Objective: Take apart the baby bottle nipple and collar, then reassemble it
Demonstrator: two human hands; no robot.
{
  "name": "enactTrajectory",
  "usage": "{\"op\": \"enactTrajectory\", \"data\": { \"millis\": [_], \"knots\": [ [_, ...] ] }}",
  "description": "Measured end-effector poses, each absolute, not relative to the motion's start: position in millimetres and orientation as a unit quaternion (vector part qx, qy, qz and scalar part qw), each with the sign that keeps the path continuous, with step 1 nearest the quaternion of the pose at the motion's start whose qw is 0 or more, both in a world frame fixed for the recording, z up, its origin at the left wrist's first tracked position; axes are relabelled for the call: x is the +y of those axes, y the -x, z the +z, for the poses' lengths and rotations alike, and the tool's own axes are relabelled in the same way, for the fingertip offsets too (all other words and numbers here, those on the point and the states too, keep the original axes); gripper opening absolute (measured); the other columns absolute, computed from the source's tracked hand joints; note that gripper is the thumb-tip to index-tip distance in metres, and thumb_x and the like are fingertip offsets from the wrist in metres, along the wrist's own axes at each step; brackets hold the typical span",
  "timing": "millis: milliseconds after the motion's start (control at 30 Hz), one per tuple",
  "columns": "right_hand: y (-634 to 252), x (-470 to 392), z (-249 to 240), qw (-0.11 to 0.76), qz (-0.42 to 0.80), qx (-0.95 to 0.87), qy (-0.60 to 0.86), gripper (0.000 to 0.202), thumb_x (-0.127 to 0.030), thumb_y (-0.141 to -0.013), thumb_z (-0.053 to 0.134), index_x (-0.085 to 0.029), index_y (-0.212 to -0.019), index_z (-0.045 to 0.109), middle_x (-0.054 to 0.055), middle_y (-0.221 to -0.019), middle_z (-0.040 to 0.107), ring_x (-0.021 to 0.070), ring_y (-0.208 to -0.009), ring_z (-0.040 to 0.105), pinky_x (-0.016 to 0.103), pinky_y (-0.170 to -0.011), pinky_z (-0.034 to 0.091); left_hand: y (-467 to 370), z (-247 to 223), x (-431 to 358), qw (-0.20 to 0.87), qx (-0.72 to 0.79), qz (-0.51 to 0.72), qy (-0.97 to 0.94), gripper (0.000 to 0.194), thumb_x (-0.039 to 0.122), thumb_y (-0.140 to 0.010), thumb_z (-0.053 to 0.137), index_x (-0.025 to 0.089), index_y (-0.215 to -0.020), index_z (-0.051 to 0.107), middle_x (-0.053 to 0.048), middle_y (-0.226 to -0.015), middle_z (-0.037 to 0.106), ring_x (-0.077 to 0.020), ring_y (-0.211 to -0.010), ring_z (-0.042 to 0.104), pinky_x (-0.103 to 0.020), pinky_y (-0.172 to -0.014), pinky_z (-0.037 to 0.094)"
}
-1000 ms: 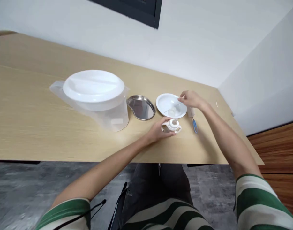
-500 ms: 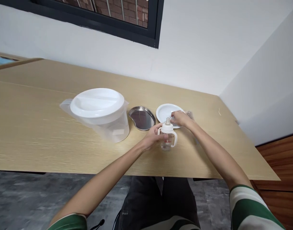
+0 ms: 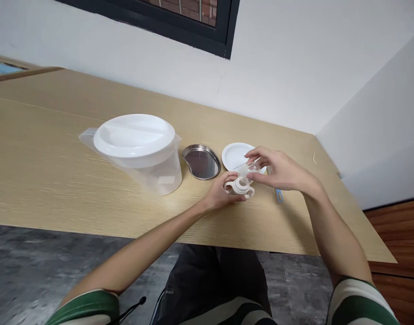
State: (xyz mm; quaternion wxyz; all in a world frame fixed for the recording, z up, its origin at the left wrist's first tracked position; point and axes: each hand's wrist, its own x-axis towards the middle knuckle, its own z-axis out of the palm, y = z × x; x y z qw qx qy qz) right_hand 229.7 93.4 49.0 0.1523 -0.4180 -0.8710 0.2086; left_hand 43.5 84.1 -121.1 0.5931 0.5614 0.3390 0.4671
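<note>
My left hand (image 3: pixel 220 192) is wrapped round a baby bottle (image 3: pixel 240 187) with a white collar and two white handles, held near the table's front. Between the thumb and fingers of my right hand (image 3: pixel 273 169) is a clear dome-shaped cap (image 3: pixel 249 171), right over the bottle's top, which hides the nipple. Whether the cap touches the collar, I cannot tell. Just behind the hands lies a white plate (image 3: pixel 232 154), partly covered by my right hand. A kidney-shaped metal tray (image 3: pixel 202 162) rests left of the plate.
A large clear pitcher (image 3: pixel 159 178) with a white lid (image 3: pixel 134 135) stands on the wooden table (image 3: pixel 92 203) at the left. A blue-handled brush (image 3: pixel 279 195) lies right of the plate, partly under my right forearm. Behind the table is a white wall.
My right hand has come up from the plate with the clear cap and is now over the bottle. The bottle has tilted so its top faces the camera.
</note>
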Motion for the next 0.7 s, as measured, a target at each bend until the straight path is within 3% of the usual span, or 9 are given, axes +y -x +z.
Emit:
{"op": "enactTrajectory", "data": {
  "millis": [233,433,533,700],
  "knots": [
    [-215.4,93.2,28.2,0.03,0.136,-0.903,0.406,0.033,-0.032,-0.088,0.063,-0.021,-0.119,0.065,0.01,-0.119,0.069,0.0271,-0.11,0.064,0.038,-0.089,0.05,-42.7,-126.5,84.9,0.542,0.344,0.47,-0.605,0.075,0.039,-0.054,0.094,0.021,-0.116,0.057,-0.009,-0.12,0.069,-0.0246,-0.11,0.067,-0.038,-0.095,0.055],
    [-220.3,91.6,22.2,0.042,0.191,-0.914,0.356,0.037,-0.024,-0.09,0.06,-0.027,-0.127,0.066,0.004,-0.119,0.071,0.023,-0.109,0.066,0.035,-0.092,0.049,-42.4,-121.3,81.0,0.487,0.317,0.486,-0.653,0.081,0.041,-0.07,0.085,0.025,-0.14,0.047,-0.011,-0.132,0.064,-0.0245,-0.118,0.064,-0.038,-0.1,0.053],
    [-221.2,91.1,20.9,0.045,0.207,-0.912,0.352,0.043,-0.018,-0.09,0.058,-0.031,-0.13,0.064,0.002,-0.121,0.071,0.0224,-0.112,0.065,0.035,-0.095,0.048,-46.4,-118.4,79.8,0.425,0.318,0.503,-0.682,0.069,0.041,-0.077,0.079,0.024,-0.138,0.052,-0.011,-0.134,0.063,-0.0253,-0.122,0.062,-0.04,-0.105,0.05],
    [-223.9,89.0,15.6,0.038,0.198,-0.908,0.367,0.039,-0.017,-0.09,0.055,-0.027,-0.126,0.067,0.004,-0.118,0.072,0.0241,-0.109,0.066,0.036,-0.094,0.048,-51.1,-123.0,76.3,0.374,0.332,0.514,-0.697,0.057,0.038,-0.083,0.073,0.021,-0.135,0.056,-0.01,-0.123,0.069,-0.0227,-0.113,0.066,-0.038,-0.104,0.051]
  ]
}}
